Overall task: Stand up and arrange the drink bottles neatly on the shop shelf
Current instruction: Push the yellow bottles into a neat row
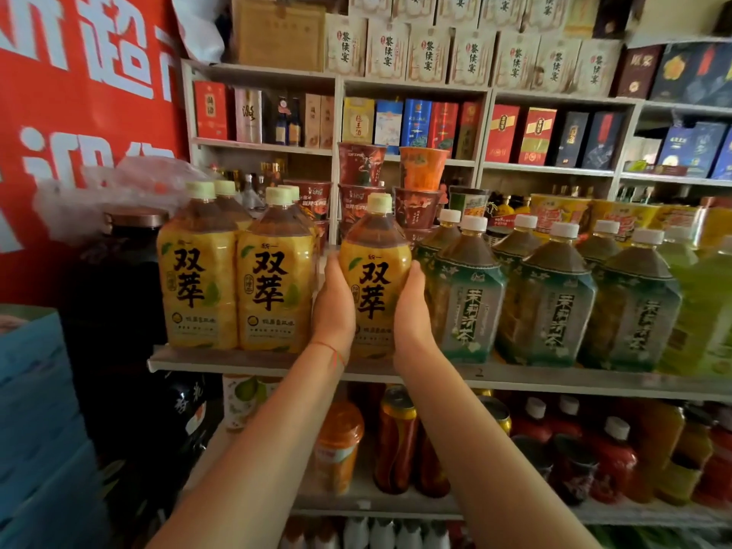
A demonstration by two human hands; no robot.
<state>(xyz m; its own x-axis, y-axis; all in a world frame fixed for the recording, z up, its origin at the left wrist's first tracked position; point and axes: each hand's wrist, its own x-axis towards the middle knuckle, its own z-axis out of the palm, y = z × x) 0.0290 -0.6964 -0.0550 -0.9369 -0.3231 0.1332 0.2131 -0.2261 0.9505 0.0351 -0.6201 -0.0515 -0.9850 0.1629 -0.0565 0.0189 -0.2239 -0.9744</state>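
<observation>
1. Two bare arms reach up from the 6 o'clock edge toward the middle of the view.
2. The left hand (334,307) presses flat on the left side of a yellow bottle (375,271). A thin red string is tied around that wrist.
3. The right hand (412,311) presses on the bottle's right side, so both hands grip the same bottle between them.
4. The yellow bottle stands upright at the front of the shelf (253,364), near the middle. It has a pale cream cap, brown tea showing at its neck, and a yellow wrap with big black letters.
5. At 9 o'clock from it stand two more yellow bottles (237,283) of the same kind, side by side, with others just behind them.
6. At 3 o'clock stands a row of green tea bottles (550,295) with white caps, upright and close together.
7. Farther back, at 12 o'clock, noodle cups (390,184) sit stacked up.
8. Farthest away, high shelves hold gift boxes (427,57), and a red banner (83,112) hangs at 10 o'clock.
</observation>
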